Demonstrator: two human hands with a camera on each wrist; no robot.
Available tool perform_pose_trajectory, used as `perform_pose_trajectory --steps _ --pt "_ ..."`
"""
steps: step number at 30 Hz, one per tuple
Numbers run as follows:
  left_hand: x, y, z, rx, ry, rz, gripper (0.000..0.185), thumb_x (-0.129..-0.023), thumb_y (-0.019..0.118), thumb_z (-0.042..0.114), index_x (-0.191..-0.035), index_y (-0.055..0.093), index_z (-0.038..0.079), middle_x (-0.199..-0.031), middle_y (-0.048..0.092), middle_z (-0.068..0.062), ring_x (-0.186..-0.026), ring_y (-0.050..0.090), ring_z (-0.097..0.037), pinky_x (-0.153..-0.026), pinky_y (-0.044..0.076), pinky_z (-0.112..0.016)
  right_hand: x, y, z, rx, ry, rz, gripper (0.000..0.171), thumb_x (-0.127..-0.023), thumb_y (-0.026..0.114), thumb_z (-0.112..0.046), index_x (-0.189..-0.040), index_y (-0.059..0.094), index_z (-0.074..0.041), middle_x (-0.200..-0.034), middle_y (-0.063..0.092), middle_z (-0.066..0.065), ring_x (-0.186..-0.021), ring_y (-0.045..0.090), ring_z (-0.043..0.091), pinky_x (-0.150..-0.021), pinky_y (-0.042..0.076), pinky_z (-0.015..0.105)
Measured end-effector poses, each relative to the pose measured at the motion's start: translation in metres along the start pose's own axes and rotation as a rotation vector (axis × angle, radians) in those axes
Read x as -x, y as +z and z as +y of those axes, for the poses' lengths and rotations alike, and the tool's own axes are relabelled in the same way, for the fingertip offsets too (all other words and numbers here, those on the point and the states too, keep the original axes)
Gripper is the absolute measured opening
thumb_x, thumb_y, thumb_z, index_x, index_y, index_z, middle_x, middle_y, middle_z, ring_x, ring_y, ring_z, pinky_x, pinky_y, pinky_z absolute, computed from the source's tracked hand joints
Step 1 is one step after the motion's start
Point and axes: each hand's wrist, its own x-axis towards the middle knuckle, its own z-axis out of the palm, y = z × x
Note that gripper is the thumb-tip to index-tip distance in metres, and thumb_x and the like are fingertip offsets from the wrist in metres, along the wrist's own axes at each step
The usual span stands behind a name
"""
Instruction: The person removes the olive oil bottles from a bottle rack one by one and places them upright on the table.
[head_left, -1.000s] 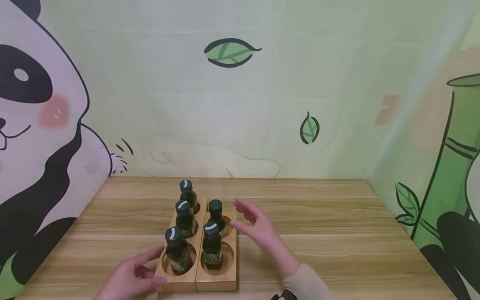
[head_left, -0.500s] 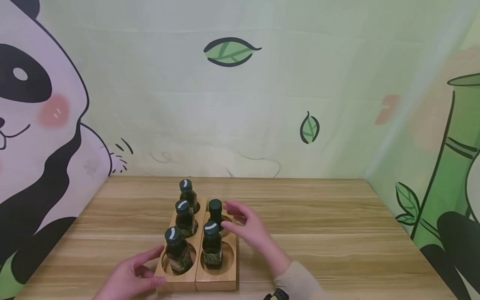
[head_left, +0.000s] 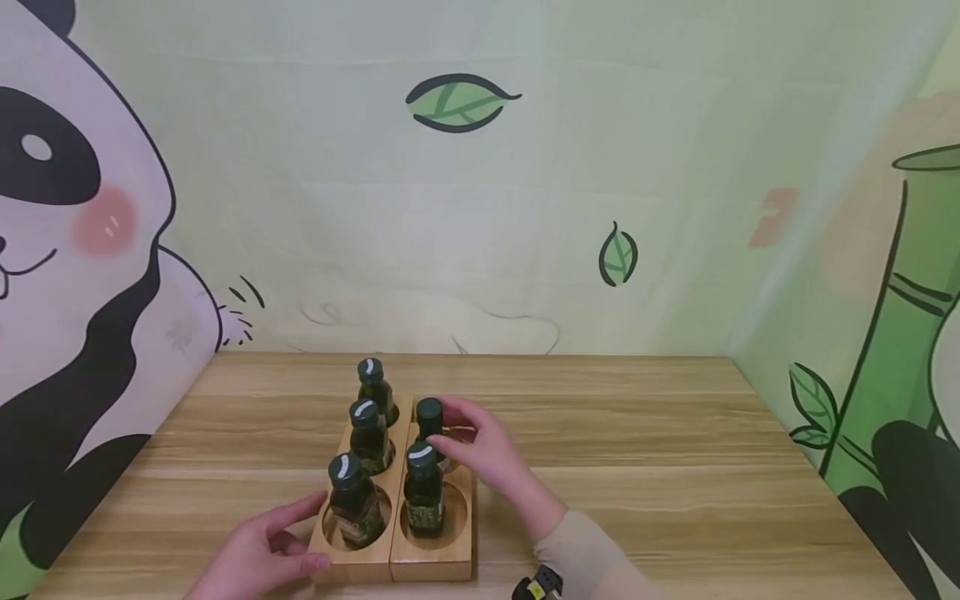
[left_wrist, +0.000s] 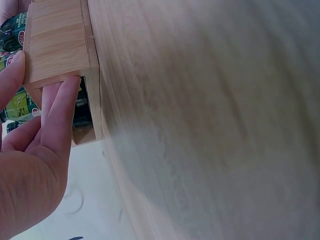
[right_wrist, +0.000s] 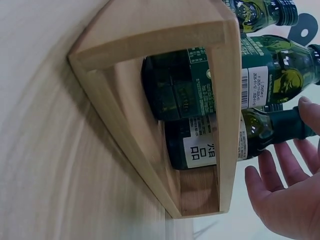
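In the head view, my left hand point(head_left: 258, 550) grips the near left corner of a wooden bottle rack point(head_left: 360, 573). The left wrist view shows its fingers point(left_wrist: 62, 107) reaching into the rack's open side. My right hand point(head_left: 487, 450) has its thumb and fingers round the neck of the rear dark green bottle point(head_left: 430, 417) in the right row. Seen from the right wrist, that bottle's neck point(right_wrist: 287, 125) lies between them, its base still in the rack. A front bottle point(head_left: 425, 492) stands before it, and three bottles, the nearest this one point(head_left: 356, 504), fill the left row.
The rack is two wooden blocks side by side on a wood-grain table point(head_left: 637, 475). A backdrop cloth point(head_left: 525, 183) printed with a panda, leaves and bamboo surrounds the table. A dark watch point(head_left: 538, 583) shows by the right sleeve.
My right hand has moved left from beside the rack to the rear right bottle, and its thumb and fingers now surround the neck. My left hand and the bottles stay put.
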Motion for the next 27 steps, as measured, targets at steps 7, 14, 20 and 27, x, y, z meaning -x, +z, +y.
perform_pose_trajectory --steps 7,14,20,27 --pt "-0.0011 0.0001 0.0005 0.003 -0.002 -0.008 0.092 -0.070 0.090 0.037 -0.145 0.048 0.003 -0.129 0.061 -0.016 -0.081 0.064 -0.019 -0.071 0.049 -0.034 -0.0036 0.0049 -0.0022 0.016 0.003 0.017 0.043 -0.090 0.074 -0.009 -0.131 0.061 -0.006 -0.111 0.067 0.012 -0.108 0.062 0.029 -0.093 0.050 0.042" --pt "-0.0019 -0.0001 -0.0015 -0.001 -0.011 -0.009 0.093 -0.070 0.090 0.038 -0.145 0.048 0.002 -0.126 0.062 -0.014 -0.080 0.064 -0.020 -0.071 0.049 -0.033 -0.0055 0.0064 -0.0038 0.045 -0.001 0.036 0.039 -0.090 0.074 -0.009 -0.127 0.064 -0.006 -0.108 0.067 0.010 -0.105 0.063 0.026 -0.090 0.052 0.037" --pt "-0.0021 0.0004 -0.0028 0.009 -0.022 -0.002 0.092 -0.070 0.090 0.036 -0.145 0.049 0.003 -0.129 0.060 -0.018 -0.079 0.064 -0.020 -0.072 0.050 -0.035 -0.0057 0.0073 -0.0001 0.031 -0.035 0.054 0.040 -0.088 0.075 -0.006 -0.126 0.065 -0.006 -0.105 0.068 0.011 -0.102 0.063 0.029 -0.089 0.052 0.040" --pt "-0.0025 0.0011 -0.0028 0.013 -0.028 0.007 0.091 -0.069 0.091 0.034 -0.144 0.050 0.003 -0.130 0.060 -0.019 -0.079 0.064 -0.020 -0.071 0.050 -0.035 -0.0033 0.0055 0.0006 0.012 -0.097 0.101 0.040 -0.087 0.075 -0.003 -0.126 0.065 -0.003 -0.101 0.068 0.014 -0.099 0.064 0.030 -0.087 0.053 0.037"
